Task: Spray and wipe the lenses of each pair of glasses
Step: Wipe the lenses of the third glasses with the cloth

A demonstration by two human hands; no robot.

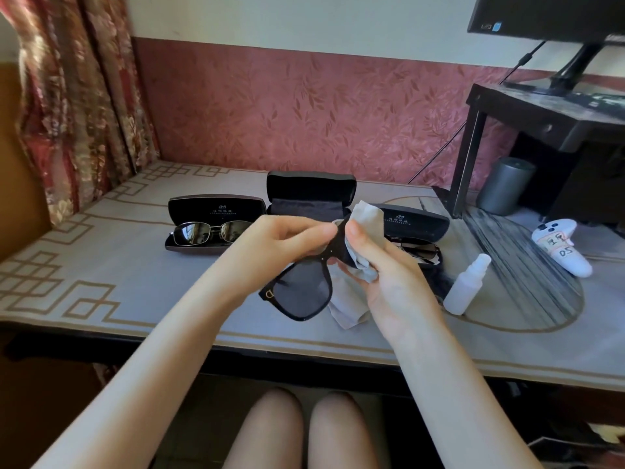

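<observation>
Pink-red leafy wallpaper at the back, a floral curtain (77,96) on the left, and a table (101,272) under a grey cover with a tan fret pattern.

Writing first. The white controller (561,247) on the right has a handwritten label where I can make out "05"; the characters above it are too scrawly to read. The left case (216,208) and right case (416,225) both have a small logo and a line of print inside the lid, too small to read. The black sunglasses (304,292) have a little gold D-shaped badge at the hinge. The monitor (548,15) top right has a tiny logo and a blue sticker, unreadable.

Both forearms reach in from below and meet above the middle of the table. The left hand (287,238) pinches the upper corner of the black sunglasses, fingers curled on the frame, holding them tilted above the table. The right hand (382,265) grips the grey cloth (367,214), fingers wrapped round it and thumb pressing it onto the far lens; the rest of the cloth hangs below.

Metal-framed sunglasses (211,231) lie in the left case, a third pair (419,248) in the right case, and the middle case (311,187) stands open behind the hands. The spray bottle (465,289) stands upright just right of the right hand.
</observation>
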